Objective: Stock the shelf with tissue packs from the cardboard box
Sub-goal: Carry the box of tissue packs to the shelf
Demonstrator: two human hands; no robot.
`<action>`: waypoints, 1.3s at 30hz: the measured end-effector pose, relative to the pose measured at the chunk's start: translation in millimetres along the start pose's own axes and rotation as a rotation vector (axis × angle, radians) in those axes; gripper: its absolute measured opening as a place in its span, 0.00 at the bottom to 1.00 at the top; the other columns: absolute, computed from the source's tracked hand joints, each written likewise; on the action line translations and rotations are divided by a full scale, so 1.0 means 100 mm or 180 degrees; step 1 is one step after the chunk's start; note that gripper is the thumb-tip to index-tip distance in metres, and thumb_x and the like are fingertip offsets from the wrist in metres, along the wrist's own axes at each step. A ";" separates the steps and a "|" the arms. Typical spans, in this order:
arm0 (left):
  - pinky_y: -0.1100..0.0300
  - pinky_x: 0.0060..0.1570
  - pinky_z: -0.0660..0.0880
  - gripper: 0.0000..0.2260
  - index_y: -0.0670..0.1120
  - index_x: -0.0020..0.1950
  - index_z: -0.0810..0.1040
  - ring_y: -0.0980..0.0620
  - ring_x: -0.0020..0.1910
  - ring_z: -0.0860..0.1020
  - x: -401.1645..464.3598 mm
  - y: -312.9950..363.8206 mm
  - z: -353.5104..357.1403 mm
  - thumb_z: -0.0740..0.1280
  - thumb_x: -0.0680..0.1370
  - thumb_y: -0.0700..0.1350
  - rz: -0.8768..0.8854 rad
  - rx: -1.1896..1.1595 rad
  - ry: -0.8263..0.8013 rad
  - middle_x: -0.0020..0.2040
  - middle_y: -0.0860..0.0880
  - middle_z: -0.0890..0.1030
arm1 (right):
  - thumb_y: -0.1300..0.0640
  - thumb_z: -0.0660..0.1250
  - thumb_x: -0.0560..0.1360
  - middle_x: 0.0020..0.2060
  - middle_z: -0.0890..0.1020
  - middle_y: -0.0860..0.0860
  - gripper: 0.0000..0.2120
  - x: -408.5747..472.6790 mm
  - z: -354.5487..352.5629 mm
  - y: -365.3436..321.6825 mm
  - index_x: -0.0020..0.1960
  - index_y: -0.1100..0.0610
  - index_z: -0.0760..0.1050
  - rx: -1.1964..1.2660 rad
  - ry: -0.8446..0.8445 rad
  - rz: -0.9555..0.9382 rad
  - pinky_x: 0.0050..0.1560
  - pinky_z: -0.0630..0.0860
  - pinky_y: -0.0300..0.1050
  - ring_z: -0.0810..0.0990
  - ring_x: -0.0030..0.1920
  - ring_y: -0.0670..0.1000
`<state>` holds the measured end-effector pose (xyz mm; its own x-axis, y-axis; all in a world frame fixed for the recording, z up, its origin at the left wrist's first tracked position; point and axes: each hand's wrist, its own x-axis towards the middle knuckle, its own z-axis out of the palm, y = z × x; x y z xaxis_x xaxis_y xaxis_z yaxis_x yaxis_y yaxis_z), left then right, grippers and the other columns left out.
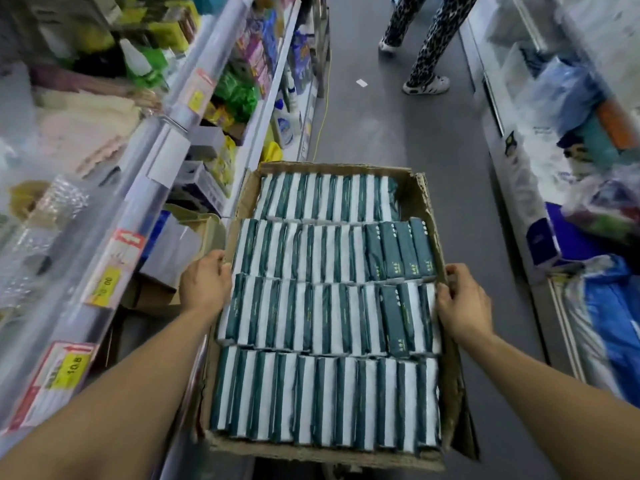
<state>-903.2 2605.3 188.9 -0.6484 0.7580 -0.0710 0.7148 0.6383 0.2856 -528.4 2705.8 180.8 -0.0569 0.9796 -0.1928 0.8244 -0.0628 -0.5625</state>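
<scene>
An open cardboard box [420,199] sits in the aisle in front of me, filled with several rows of dark green and white tissue packs [322,306] standing on edge. My left hand [204,284] grips the box's left wall, fingers curled over the rim beside the third row. My right hand [462,301] holds the right wall at the same row, fingers curled in against the end packs. The shelf [145,188] with clear front rails and yellow price tags runs along my left.
The left shelves hold mixed goods, with cartons [180,244] on the floor beneath. A person's legs [419,43] in patterned trousers stand further up the aisle. Bagged goods [595,237] line the right side. Grey floor [433,133] lies between.
</scene>
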 end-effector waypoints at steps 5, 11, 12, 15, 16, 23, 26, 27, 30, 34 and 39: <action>0.49 0.49 0.74 0.09 0.41 0.57 0.80 0.38 0.49 0.79 0.02 0.01 0.05 0.63 0.81 0.42 -0.0215 -0.0049 -0.0038 0.49 0.39 0.83 | 0.61 0.59 0.79 0.44 0.81 0.54 0.08 0.07 0.13 -0.01 0.57 0.55 0.69 -0.0120 0.0000 0.0032 0.48 0.71 0.51 0.79 0.46 0.61; 0.49 0.52 0.73 0.14 0.44 0.67 0.75 0.39 0.57 0.77 0.07 0.02 0.00 0.61 0.82 0.43 -0.0545 -0.0125 -0.0392 0.60 0.40 0.80 | 0.58 0.55 0.80 0.42 0.78 0.54 0.05 0.13 0.02 -0.06 0.56 0.54 0.64 -0.0772 -0.0408 0.0065 0.37 0.70 0.50 0.75 0.38 0.59; 0.49 0.55 0.72 0.16 0.45 0.70 0.73 0.38 0.59 0.75 0.09 0.03 -0.02 0.61 0.82 0.43 -0.0647 -0.0143 -0.0555 0.63 0.40 0.78 | 0.58 0.55 0.80 0.42 0.78 0.54 0.05 0.16 0.00 -0.07 0.56 0.54 0.63 -0.0892 -0.0555 0.0047 0.37 0.70 0.50 0.75 0.38 0.58; 0.50 0.61 0.71 0.20 0.45 0.74 0.67 0.38 0.63 0.74 0.14 0.13 -0.09 0.60 0.82 0.43 -0.0962 -0.0367 -0.1061 0.68 0.40 0.74 | 0.57 0.55 0.79 0.46 0.77 0.54 0.09 0.26 -0.12 -0.17 0.58 0.55 0.62 -0.1170 -0.0991 0.0102 0.40 0.73 0.50 0.77 0.43 0.58; 0.50 0.61 0.71 0.21 0.45 0.75 0.66 0.38 0.63 0.74 0.13 0.18 -0.13 0.61 0.81 0.44 -0.1019 -0.0463 -0.1158 0.69 0.41 0.74 | 0.57 0.56 0.78 0.46 0.77 0.54 0.10 0.29 -0.18 -0.23 0.59 0.55 0.61 -0.1249 -0.1084 0.0099 0.42 0.74 0.51 0.77 0.44 0.58; 0.46 0.75 0.56 0.30 0.51 0.80 0.55 0.42 0.78 0.54 -0.24 0.83 -0.37 0.63 0.81 0.50 -0.0711 -0.0952 -0.0937 0.80 0.46 0.58 | 0.54 0.60 0.79 0.65 0.71 0.55 0.25 0.59 -0.53 -0.75 0.74 0.54 0.57 -0.1376 -0.1060 -0.0758 0.56 0.76 0.56 0.73 0.63 0.58; 0.49 0.69 0.65 0.28 0.50 0.79 0.57 0.46 0.73 0.64 -0.47 1.23 -0.44 0.63 0.82 0.49 -0.0572 -0.1523 -0.0714 0.75 0.48 0.66 | 0.53 0.61 0.80 0.66 0.71 0.53 0.25 0.70 -0.68 -0.84 0.75 0.54 0.60 -0.1028 -0.1041 -0.1435 0.60 0.74 0.51 0.71 0.65 0.55; 0.53 0.64 0.68 0.26 0.51 0.79 0.59 0.48 0.69 0.68 -0.55 1.35 -0.44 0.63 0.82 0.49 -0.0599 -0.1741 -0.0634 0.72 0.49 0.69 | 0.53 0.61 0.80 0.66 0.71 0.52 0.24 0.73 -0.74 -0.84 0.75 0.53 0.61 -0.0924 -0.1030 -0.1670 0.60 0.74 0.49 0.71 0.65 0.53; 0.56 0.61 0.67 0.24 0.54 0.77 0.61 0.51 0.66 0.71 -0.75 1.70 -0.42 0.63 0.82 0.49 -0.0614 -0.1961 -0.0290 0.69 0.52 0.72 | 0.53 0.62 0.80 0.65 0.72 0.48 0.22 0.85 -0.92 -0.80 0.73 0.51 0.64 -0.0706 -0.1114 -0.2303 0.58 0.74 0.46 0.72 0.63 0.49; 0.58 0.59 0.67 0.22 0.57 0.75 0.62 0.54 0.65 0.70 -0.98 2.25 -0.30 0.62 0.82 0.51 -0.0692 -0.1943 0.0092 0.66 0.56 0.72 | 0.54 0.62 0.81 0.65 0.72 0.48 0.20 1.26 -1.20 -0.73 0.72 0.51 0.66 -0.0577 -0.1389 -0.2943 0.56 0.74 0.46 0.74 0.60 0.50; 0.56 0.65 0.69 0.21 0.55 0.75 0.64 0.54 0.68 0.69 -1.11 2.70 -0.10 0.63 0.82 0.50 -0.1088 -0.1935 0.0157 0.68 0.55 0.71 | 0.53 0.62 0.81 0.65 0.72 0.48 0.19 1.66 -1.35 -0.73 0.71 0.50 0.67 -0.0673 -0.1644 -0.3431 0.55 0.74 0.46 0.72 0.63 0.51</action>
<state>-640.7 2692.8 283.3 -0.8322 0.5120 -0.2128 0.2048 0.6405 0.7401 -521.9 2898.9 298.1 -0.9484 0.3156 -0.0315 0.2885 0.8172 -0.4989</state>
